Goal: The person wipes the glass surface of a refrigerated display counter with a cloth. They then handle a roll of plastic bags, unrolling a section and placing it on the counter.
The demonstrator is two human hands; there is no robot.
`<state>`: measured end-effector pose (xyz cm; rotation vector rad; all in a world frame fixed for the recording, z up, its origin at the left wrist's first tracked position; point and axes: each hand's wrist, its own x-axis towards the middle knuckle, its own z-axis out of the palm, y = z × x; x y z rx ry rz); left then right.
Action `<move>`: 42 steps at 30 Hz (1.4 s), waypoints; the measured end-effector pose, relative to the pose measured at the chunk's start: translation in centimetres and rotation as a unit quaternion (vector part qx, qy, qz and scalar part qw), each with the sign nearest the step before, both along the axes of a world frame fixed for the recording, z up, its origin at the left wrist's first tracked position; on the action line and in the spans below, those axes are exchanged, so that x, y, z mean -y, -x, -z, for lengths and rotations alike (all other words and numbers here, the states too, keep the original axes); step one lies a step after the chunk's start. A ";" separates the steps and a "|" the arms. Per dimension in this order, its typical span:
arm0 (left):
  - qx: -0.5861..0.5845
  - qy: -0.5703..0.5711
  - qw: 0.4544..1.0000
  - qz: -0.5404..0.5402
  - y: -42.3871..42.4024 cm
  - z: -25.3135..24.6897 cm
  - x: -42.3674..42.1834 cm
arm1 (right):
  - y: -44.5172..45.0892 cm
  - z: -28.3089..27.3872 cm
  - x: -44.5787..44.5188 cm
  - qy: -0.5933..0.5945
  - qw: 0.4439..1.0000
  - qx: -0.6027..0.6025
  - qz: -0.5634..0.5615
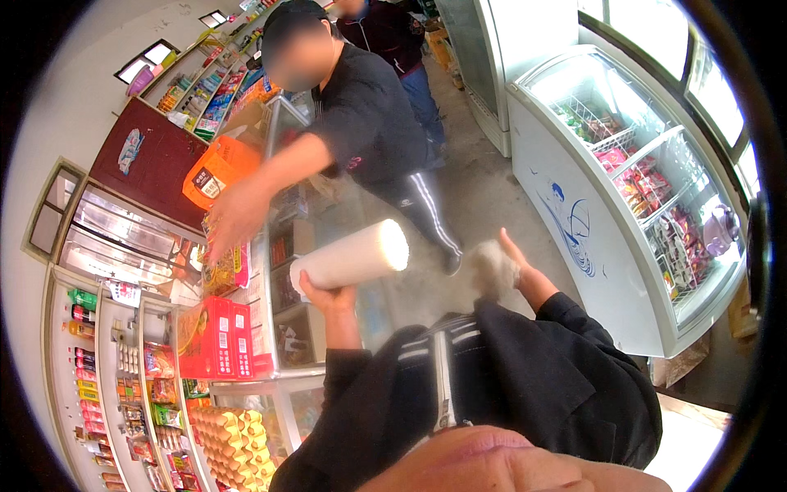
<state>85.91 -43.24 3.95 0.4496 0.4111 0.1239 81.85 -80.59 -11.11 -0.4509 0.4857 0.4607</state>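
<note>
In the head view my left hand (pixel 332 296) grips a white cylindrical roll (pixel 350 255) from below. The roll lies tilted in the air, its bright round end pointing right. My right hand (pixel 522 270), its thumb up, holds a blurred greyish-white bundle (pixel 494 268) that could be cloth or a bag; its exact kind cannot be told. A person in a black cap and dark shirt (pixel 375 104) leans over the counter opposite me. That person's blurred hand (pixel 237 215) reaches across towards the packets on the counter, apart from my hands.
A glass-fronted counter (pixel 261 307) bears red boxes (pixel 215 338), snack packets (pixel 227 270) and an orange bag (pixel 221 169). Stacked egg trays (pixel 237 443) stand lower left by stocked shelves (pixel 110 369). A chest freezer (pixel 553 203) is at right, with a purple jug (pixel 720 230) on it. Another person (pixel 393 37) stands behind.
</note>
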 end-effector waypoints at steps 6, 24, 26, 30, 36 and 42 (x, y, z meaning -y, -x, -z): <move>-0.001 -0.019 1.000 0.013 -0.2 0.5 0.2 | 0.3 -0.6 -0.3 0.077 0.995 0.061 -0.021; 0.023 -0.022 0.999 0.021 1.0 0.6 0.8 | 2.3 -5.0 -0.6 0.349 0.901 0.224 -0.130; 0.032 -0.019 0.999 0.036 0.8 0.5 1.3 | 1.1 -1.8 0.3 0.306 0.893 0.294 -0.148; 0.022 -0.016 0.999 0.035 1.4 0.1 2.2 | 1.5 -2.8 0.0 0.324 0.875 0.291 -0.214; 0.043 -0.036 0.997 0.046 2.0 0.7 3.2 | 3.8 -11.3 -1.4 0.427 0.756 0.430 -0.246; 0.060 -0.047 0.996 0.057 2.6 0.7 5.8 | 2.7 -11.9 -2.5 0.515 0.667 0.489 -0.226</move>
